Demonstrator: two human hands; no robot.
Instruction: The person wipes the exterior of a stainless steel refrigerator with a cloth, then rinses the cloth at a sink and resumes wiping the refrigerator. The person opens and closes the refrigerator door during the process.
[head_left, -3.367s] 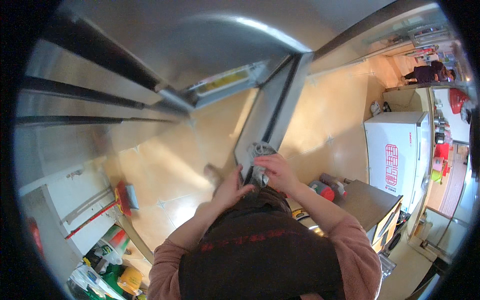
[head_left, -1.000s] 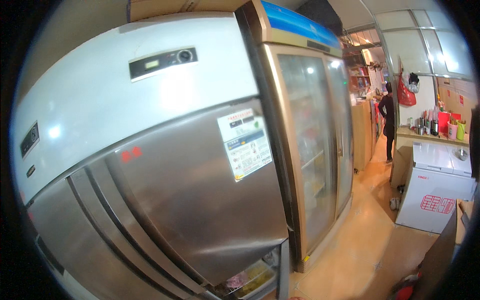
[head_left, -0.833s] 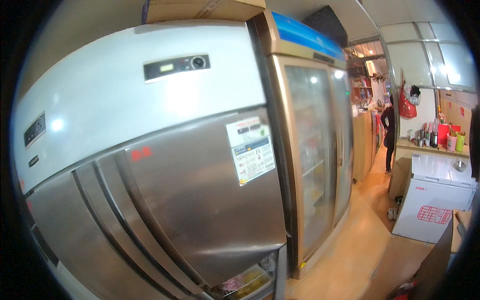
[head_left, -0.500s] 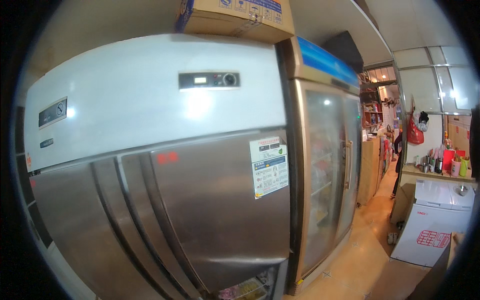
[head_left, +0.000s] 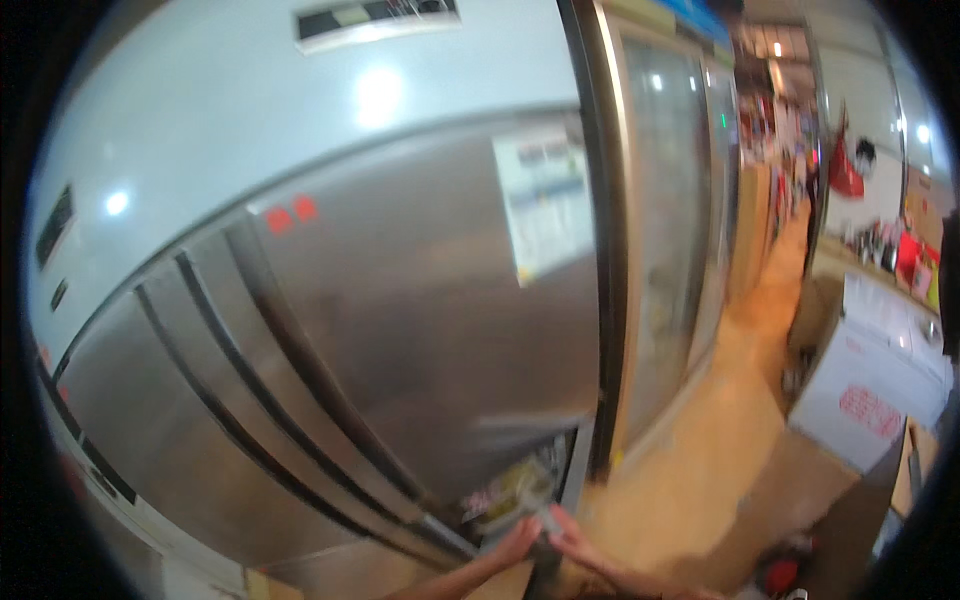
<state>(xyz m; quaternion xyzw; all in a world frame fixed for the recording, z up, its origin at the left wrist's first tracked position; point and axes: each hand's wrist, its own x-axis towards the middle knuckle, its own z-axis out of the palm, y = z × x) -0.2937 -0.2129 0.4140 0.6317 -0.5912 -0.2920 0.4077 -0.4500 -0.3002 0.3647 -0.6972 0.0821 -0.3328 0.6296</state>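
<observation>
Low at the centre, my left hand [head_left: 518, 540] and my right hand [head_left: 569, 530] are close together, blurred by motion. A pale, greyish thing [head_left: 546, 518] lies between their fingertips; its kind is too smeared to make out, and the fingers look closed on it. Just beyond them is the lower compartment of a steel refrigerator [head_left: 430, 330], with its opening showing at the bottom right. Inside sit pinkish and yellow-green contents [head_left: 520, 482], apparently in clear wrapping or a tray. My hands are in front of that opening.
A glass-door display cooler [head_left: 660, 200] stands right of the refrigerator. Farther right are a white chest freezer [head_left: 860, 370], a counter with cups and utensils [head_left: 880, 245] and a hanging red bag [head_left: 845, 175]. A dark and red object [head_left: 785, 570] is on the floor at lower right.
My view has tilted down, so the refrigerator and cooler sit higher in the picture. Both hands have come into view at the bottom, by the lower compartment.
</observation>
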